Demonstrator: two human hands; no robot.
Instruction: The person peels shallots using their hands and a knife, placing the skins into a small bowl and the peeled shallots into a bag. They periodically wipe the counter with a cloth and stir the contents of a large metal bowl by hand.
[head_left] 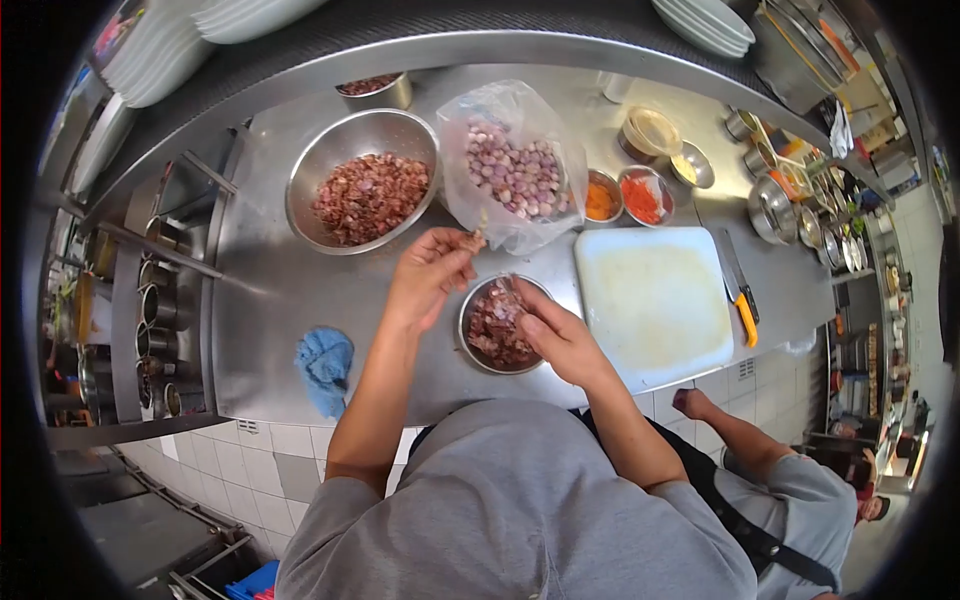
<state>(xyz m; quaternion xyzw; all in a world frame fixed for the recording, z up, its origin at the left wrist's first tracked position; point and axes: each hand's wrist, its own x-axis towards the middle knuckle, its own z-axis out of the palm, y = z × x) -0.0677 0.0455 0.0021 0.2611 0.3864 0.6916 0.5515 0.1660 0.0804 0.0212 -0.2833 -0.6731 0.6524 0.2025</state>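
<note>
My left hand (437, 272) is raised between the large steel bowl and the plastic bag, fingertips pinched on a small brownish piece that looks like shallot. My right hand (558, 335) reaches over the rim of a small steel bowl (478, 360), its fingers closed; what they hold is hidden. Reddish-purple shallot skins or pieces (495, 325) fill that bowl. Unpeeled shallots (370, 197) lie heaped in the large steel bowl (305, 215). Peeled, pale purple shallots (515, 168) sit in the open clear plastic bag (530, 237).
Right of the small bowl lie a white cutting board (655, 305), a yellow-handled knife (746, 318) and a black-handled knife. Bowls of orange (601, 197) and red (643, 199) ingredients stand behind. A blue cloth (323, 368) lies left. A co-worker (790, 490) stands close at right.
</note>
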